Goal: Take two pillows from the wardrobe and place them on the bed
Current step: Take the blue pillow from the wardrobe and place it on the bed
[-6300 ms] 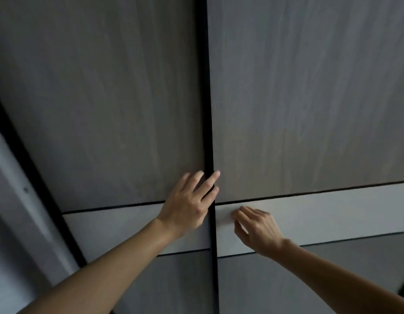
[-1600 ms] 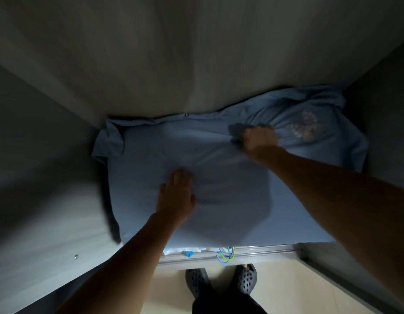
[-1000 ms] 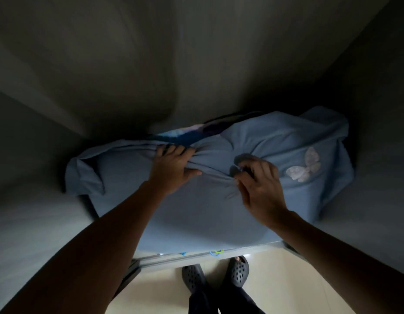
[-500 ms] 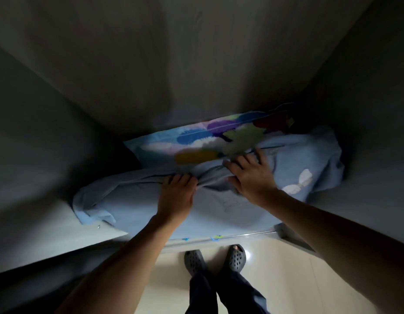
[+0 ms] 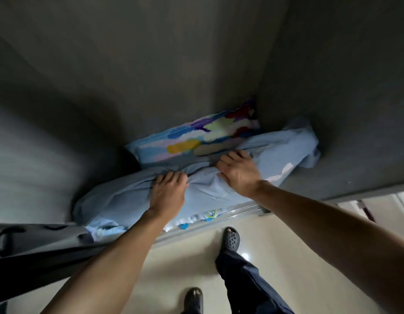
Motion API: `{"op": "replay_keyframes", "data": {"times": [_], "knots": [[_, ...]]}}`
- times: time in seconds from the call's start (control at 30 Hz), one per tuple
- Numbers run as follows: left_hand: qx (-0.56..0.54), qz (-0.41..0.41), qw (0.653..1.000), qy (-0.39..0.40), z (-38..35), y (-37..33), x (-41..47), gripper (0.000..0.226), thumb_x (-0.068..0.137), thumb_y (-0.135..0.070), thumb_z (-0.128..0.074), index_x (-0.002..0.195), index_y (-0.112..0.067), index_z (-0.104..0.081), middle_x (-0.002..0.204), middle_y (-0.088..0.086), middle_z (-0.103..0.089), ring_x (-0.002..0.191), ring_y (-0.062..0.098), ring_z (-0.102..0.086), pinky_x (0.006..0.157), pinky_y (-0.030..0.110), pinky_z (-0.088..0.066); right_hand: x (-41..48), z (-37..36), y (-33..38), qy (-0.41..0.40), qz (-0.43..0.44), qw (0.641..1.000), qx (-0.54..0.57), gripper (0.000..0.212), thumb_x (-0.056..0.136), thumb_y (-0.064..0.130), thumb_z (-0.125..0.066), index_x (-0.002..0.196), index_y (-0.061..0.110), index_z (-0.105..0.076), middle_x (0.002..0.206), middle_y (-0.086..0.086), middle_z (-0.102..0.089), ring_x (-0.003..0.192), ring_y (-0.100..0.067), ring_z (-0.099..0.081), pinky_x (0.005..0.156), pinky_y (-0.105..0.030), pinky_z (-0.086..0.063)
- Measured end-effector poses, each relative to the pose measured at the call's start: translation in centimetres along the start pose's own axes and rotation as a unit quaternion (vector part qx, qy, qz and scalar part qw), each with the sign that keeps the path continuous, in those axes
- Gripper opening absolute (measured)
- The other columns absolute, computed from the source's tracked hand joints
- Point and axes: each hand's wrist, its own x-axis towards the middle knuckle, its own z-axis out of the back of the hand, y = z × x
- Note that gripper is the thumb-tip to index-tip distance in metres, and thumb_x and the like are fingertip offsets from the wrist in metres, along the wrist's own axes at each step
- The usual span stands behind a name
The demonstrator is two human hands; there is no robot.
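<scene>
A light blue pillow [image 5: 128, 196] with a pale butterfly print lies across the open wardrobe's [image 5: 151, 64] floor, its front edge overhanging the metal door track. My left hand [image 5: 168, 192] grips bunched fabric at the pillow's middle. My right hand [image 5: 238, 171] holds the same pillow's upper edge a little to the right, fingers curled over it. Behind it, deeper in the wardrobe, lies a second pillow [image 5: 196, 137] with bright purple, yellow, red and blue patches, partly hidden by the blue one.
The wardrobe's dark walls close in on the left and right [image 5: 343, 87]. A metal sliding track [image 5: 219, 219] runs along its front. A dark door edge [image 5: 38, 252] juts in at lower left. My feet in dark clogs [image 5: 230, 239] stand on the beige tiled floor [image 5: 180, 264].
The blue pillow has been dragged towards the wardrobe's front, baring more of the colourful pillow behind it. Both hands keep their grip, and my view and feet have backed away.
</scene>
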Motion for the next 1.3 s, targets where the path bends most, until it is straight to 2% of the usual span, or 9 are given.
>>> {"op": "replay_keyframes", "data": {"times": [0.13,0.3,0.4,0.47,0.53,0.7,1.03,1.2,1.3], "knots": [[-0.029,-0.023,0.999,-0.016,3.5,-0.6,-3.2,0.017,0.077,-0.014,-0.074,0.074,-0.011,-0.058,0.071,0.009,-0.065,0.069,0.031,-0.064,0.060,0.038,-0.051,-3.4,4.0,3.5,-0.015,-0.018,1.000,-0.009,0.023,0.083,0.028,-0.049,0.079,0.012,-0.065,0.079,-0.008,-0.065,0.075,-0.029,-0.062,0.069,-0.040,-0.050],[-0.073,-0.086,0.993,-0.044,8.8,-2.0,-7.4,0.014,0.077,-0.011,-0.075,0.074,-0.007,-0.061,0.070,0.012,-0.067,0.068,0.032,-0.066,0.056,0.037,-0.053,-8.7,9.3,7.4,-0.032,-0.057,0.996,-0.058,0.028,0.089,0.033,-0.047,0.083,0.012,-0.065,0.083,-0.006,-0.065,0.077,-0.028,-0.061,0.070,-0.040,-0.047],[-0.075,-0.125,0.985,-0.086,11.7,-4.3,-7.6,0.018,0.074,-0.011,-0.077,0.072,-0.008,-0.059,0.069,0.009,-0.066,0.066,0.030,-0.066,0.054,0.033,-0.052,-12.2,12.8,7.5,-0.056,-0.094,0.991,-0.072,0.025,0.088,0.031,-0.049,0.083,0.014,-0.066,0.081,-0.004,-0.065,0.075,-0.027,-0.062,0.071,-0.038,-0.049],[-0.070,-0.211,0.966,-0.128,15.5,-10.3,-7.7,0.019,0.076,-0.013,-0.077,0.073,-0.009,-0.058,0.070,0.007,-0.064,0.067,0.029,-0.064,0.054,0.032,-0.051,-19.1,17.3,5.9,-0.113,-0.164,0.975,-0.102,0.012,0.085,0.023,-0.061,0.079,0.013,-0.063,0.076,-0.004,-0.063,0.070,-0.028,-0.061,0.068,-0.038,-0.050],[-0.069,-0.224,0.965,-0.115,16.1,-12.2,-7.3,0.020,0.077,-0.016,-0.076,0.073,-0.010,-0.057,0.069,0.006,-0.063,0.065,0.028,-0.062,0.052,0.032,-0.050,-21.0,17.5,4.8,-0.128,-0.170,0.972,-0.098,0.012,0.085,0.021,-0.062,0.076,0.014,-0.059,0.074,-0.004,-0.061,0.067,-0.028,-0.060,0.066,-0.038,-0.049],[-0.057,-0.273,0.951,-0.132,15.3,-15.2,-7.3,0.022,0.075,-0.019,-0.077,0.073,-0.013,-0.056,0.066,0.003,-0.061,0.061,0.024,-0.061,0.050,0.030,-0.050,-25.3,17.6,4.5,-0.098,-0.202,0.970,-0.092,0.017,0.089,0.029,-0.054,0.078,0.017,-0.059,0.075,-0.002,-0.060,0.070,-0.026,-0.060,0.068,-0.037,-0.047],[-0.089,-0.397,0.903,-0.135,17.3,-41.5,-3.7,0.011,0.078,-0.021,-0.065,0.074,-0.016,-0.056,0.065,0.001,-0.061,0.058,0.023,-0.060,0.048,0.030,-0.047,-47.4,23.1,-8.7,-0.140,-0.313,0.928,-0.142,0.010,0.081,0.019,-0.074,0.084,0.015,-0.065,0.079,-0.001,-0.064,0.073,-0.025,-0.062,0.070,-0.036,-0.050],[-0.109,-0.415,0.896,-0.111,17.6,-54.0,-2.4,0.022,0.068,-0.018,-0.079,0.071,-0.015,-0.057,0.065,0.001,-0.061,0.059,0.023,-0.061,0.047,0.028,-0.046,-56.6,26.0,-15.8,-0.141,-0.338,0.912,-0.184,0.003,0.083,0.013,-0.063,0.081,0.015,-0.064,0.076,-0.002,-0.061,0.071,-0.025,-0.060,0.072,-0.037,-0.049],[-0.116,-0.424,0.893,-0.099,18.0,-60.0,-1.3,0.028,0.065,-0.020,-0.083,0.069,-0.017,-0.056,0.062,-0.002,-0.061,0.055,0.020,-0.060,0.044,0.026,-0.045,-60.6,27.7,-19.8,-0.128,-0.342,0.908,-0.204,0.016,0.086,0.017,-0.049,0.082,0.017,-0.065,0.079,-0.001,-0.063,0.073,-0.024,-0.061,0.074,-0.036,-0.049]]}}
